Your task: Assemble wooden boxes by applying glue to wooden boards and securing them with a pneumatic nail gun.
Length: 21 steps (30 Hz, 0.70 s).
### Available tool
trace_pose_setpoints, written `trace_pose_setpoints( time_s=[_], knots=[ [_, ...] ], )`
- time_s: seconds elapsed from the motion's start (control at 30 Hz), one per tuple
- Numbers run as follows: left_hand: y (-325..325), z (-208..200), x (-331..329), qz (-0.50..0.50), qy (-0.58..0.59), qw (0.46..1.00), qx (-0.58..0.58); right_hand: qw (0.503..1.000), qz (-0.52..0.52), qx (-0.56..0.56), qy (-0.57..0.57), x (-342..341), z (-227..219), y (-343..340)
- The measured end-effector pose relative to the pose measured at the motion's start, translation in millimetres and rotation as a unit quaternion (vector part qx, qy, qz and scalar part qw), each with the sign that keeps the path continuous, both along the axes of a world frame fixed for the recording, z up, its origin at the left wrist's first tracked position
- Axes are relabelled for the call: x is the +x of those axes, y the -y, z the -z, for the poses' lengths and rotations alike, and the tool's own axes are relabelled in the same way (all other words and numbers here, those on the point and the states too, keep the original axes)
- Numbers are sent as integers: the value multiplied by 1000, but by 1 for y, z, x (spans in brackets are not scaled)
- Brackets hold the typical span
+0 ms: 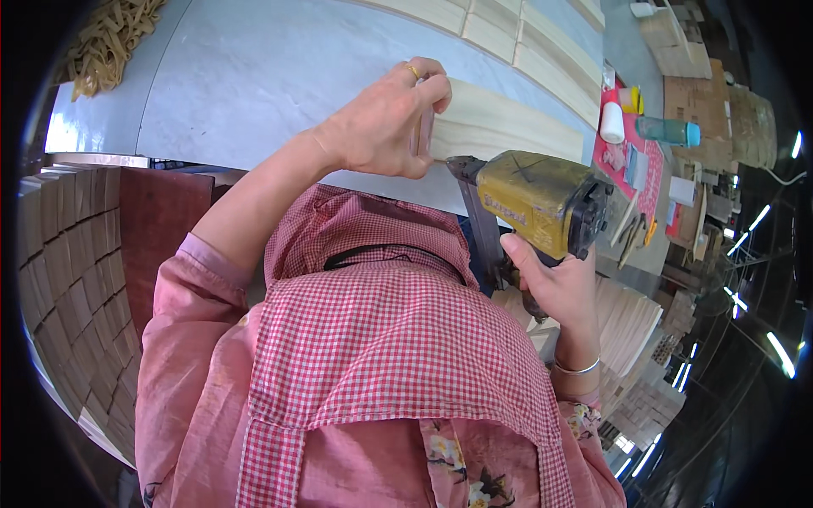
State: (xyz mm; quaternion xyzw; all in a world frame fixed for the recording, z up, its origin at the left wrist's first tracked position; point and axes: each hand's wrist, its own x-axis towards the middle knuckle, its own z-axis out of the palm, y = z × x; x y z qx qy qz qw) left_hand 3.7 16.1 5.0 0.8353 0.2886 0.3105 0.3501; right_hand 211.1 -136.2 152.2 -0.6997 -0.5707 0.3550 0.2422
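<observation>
A pale wooden board (508, 127) lies at the near edge of the grey-white table. My left hand (385, 123) is closed round its left end, thumb on the near side and fingers curled over the far side; a short upright end piece (422, 134) shows between them. In my right hand (559, 284) is a yellow and black nail gun (533, 199), gripped by its handle, which the hand partly hides. The tool's dark nose is close to the board's near edge, just right of my left hand; whether they touch I cannot tell.
More pale wooden pieces (491, 25) lie at the table's far side. Tan bands (110, 38) are heaped at the far left. Stacked wood blocks (72, 254) stand at left, and boards (627, 326) at right. A teal bottle (665, 131) and white bottle (611, 123) lie beyond the board.
</observation>
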Motion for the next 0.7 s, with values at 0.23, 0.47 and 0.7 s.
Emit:
trace_pose_setpoints(
  time_s=[0.23, 0.47, 0.7],
  knots=[
    [0, 4, 1, -16, 48, 999, 10, 1000, -1, 1, -8, -5, 7, -3],
    [0, 5, 2, -23, 60, 998, 23, 995, 78, -34, -53, -15, 9, 9],
    [1, 12, 4, -18, 47, 998, 25, 997, 68, -38, -11, -18, 9, 12]
  ],
)
